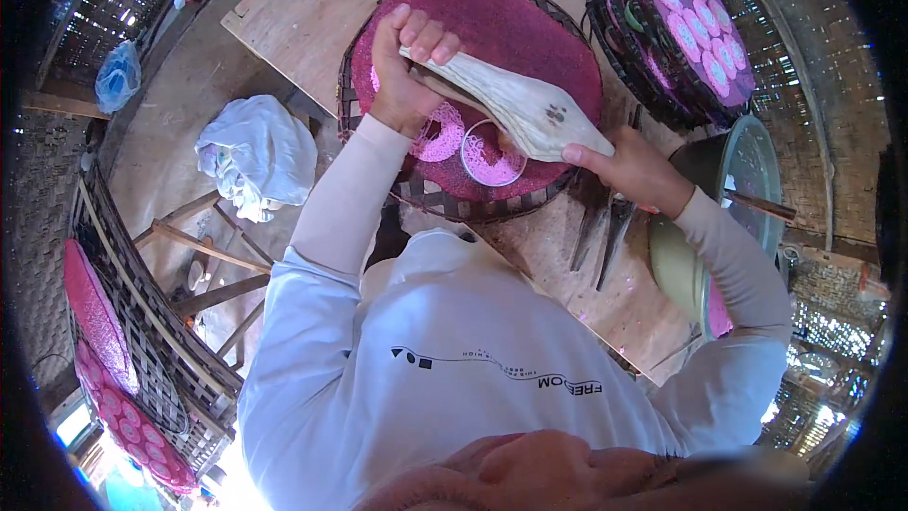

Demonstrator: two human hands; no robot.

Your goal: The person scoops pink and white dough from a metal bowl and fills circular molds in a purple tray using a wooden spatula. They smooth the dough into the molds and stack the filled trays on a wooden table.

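An off-white cloth bag (534, 99) with a few dark stains stretches between my hands, narrow at its left end and wider to the right. My left hand (409, 61) is closed around the narrow end. At the lower right corner, my right hand (636, 170) grips the cloth, thumb on top. Underneath lies a round woven tray (558, 28) lined with magenta mesh. Near its front edge, a thin white ring (464, 163) surrounds fine pink strands (492, 168). Left of the ring sits a round of similar pink strands (437, 137), partly covered by my left wrist.
Stacked dark-rimmed trays (695, 24) with pink rounds stand at the far right. Nearer is a large greenish tub (676, 270) with a stick (761, 205) across it. A white cloth bundle (260, 151) lies left of the wooden table (293, 14). More pink-covered trays (123, 416) lean at the left.
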